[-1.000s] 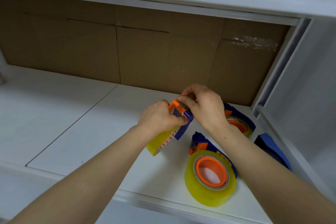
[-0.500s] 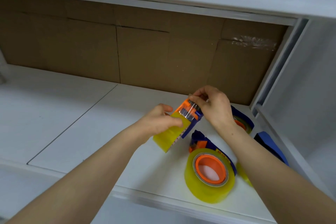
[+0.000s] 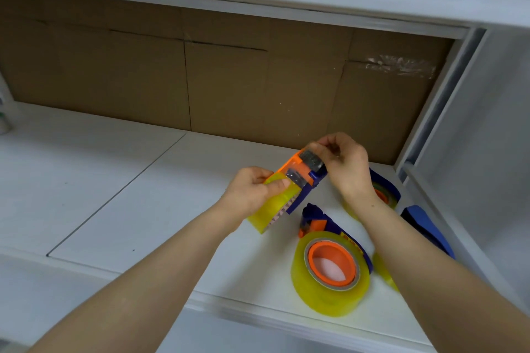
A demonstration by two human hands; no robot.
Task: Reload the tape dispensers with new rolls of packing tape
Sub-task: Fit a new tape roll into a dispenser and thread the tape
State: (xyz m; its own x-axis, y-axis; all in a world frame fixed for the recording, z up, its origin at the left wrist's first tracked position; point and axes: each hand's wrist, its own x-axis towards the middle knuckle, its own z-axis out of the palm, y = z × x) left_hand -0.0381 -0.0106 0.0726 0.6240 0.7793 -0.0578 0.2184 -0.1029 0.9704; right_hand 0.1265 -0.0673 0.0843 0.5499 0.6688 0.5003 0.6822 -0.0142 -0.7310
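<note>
Head view: four dispensers (image 3: pixel 304 180), two hands (image 3: pixel 252 192).

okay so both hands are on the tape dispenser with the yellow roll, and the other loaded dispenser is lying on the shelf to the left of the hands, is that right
Not quite. Both the left hand and the right hand are on the held dispenser with its yellow roll, but the other loaded dispenser lies on the white shelf to the right of and nearer than the hands, not to the left. The head view shows it.
</note>
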